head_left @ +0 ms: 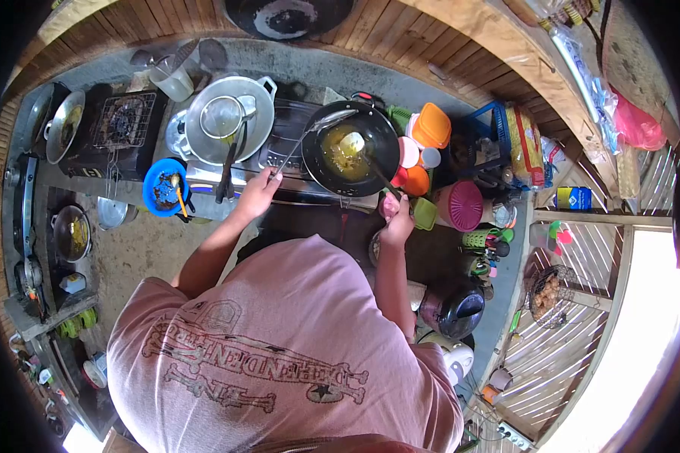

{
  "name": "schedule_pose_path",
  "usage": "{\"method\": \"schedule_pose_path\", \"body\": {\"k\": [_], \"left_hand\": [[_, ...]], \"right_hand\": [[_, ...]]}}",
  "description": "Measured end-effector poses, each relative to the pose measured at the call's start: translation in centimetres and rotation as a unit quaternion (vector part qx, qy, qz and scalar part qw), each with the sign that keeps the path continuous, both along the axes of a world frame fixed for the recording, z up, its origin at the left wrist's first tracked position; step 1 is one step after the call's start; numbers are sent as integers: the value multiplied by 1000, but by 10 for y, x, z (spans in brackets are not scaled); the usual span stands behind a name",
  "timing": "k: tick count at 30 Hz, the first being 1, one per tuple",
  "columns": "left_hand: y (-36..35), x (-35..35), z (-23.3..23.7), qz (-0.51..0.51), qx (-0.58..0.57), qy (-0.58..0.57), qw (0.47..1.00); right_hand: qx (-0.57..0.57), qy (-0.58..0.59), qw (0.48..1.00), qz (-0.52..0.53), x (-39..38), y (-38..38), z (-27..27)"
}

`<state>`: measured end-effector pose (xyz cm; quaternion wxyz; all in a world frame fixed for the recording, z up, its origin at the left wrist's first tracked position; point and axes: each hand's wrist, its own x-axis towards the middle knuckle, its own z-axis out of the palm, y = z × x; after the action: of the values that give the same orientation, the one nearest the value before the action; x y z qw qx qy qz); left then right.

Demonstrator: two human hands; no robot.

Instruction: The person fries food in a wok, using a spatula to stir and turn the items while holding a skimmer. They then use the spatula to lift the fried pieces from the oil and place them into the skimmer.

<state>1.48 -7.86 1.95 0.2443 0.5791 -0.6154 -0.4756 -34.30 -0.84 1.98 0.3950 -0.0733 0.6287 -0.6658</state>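
A black wok [317,160] stands on the stove in front of me, with yellowish oil and small bits in its bottom. My left hand [258,192], left of the wok, is closed round the thin handle of a metal spatula [332,119]. Its broad head lies over the wok's far left rim. At the wok's near right side, my right hand [399,217] grips the dark handle of a ladle [351,143]. The ladle's pale bowl rests in the oil at the wok's middle.
Left of the wok is a large silver pot [193,140] with a strainer [221,118] on it. A blue bowl [149,189] holding a spoon sits nearer me. Orange containers [431,127] and a pink lidded tub [465,205] crowd the right. Another burner [125,121] stands far left.
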Motion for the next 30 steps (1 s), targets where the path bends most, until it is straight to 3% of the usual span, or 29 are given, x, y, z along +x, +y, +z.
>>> {"method": "schedule_pose_path", "body": {"k": [2, 4, 7, 14, 19, 22, 30], "left_hand": [[-1, 2, -8, 3, -2, 2, 1000], [-1, 3, -7, 2, -1, -5, 1000], [2, 3, -4, 1, -13, -12, 1000], [2, 3, -18, 4, -69, -13, 998], [2, 1, -13, 1, -32, -8, 999], [1, 1, -16, 1, -32, -11, 999], [4, 3, -13, 8, -53, -15, 998]], "right_hand": [[-18, 7, 1000, 13, 0, 6, 4], [-61, 123, 990, 22, 2, 11, 12], [-66, 198, 977, 35, -12, 17, 4], [-44, 251, 965, 56, -13, 33, 32], [-41, 430, 891, 141, -18, 43, 38], [-44, 479, 854, 199, -21, 55, 47], [-20, 470, 844, 256, -17, 70, 46]]}}
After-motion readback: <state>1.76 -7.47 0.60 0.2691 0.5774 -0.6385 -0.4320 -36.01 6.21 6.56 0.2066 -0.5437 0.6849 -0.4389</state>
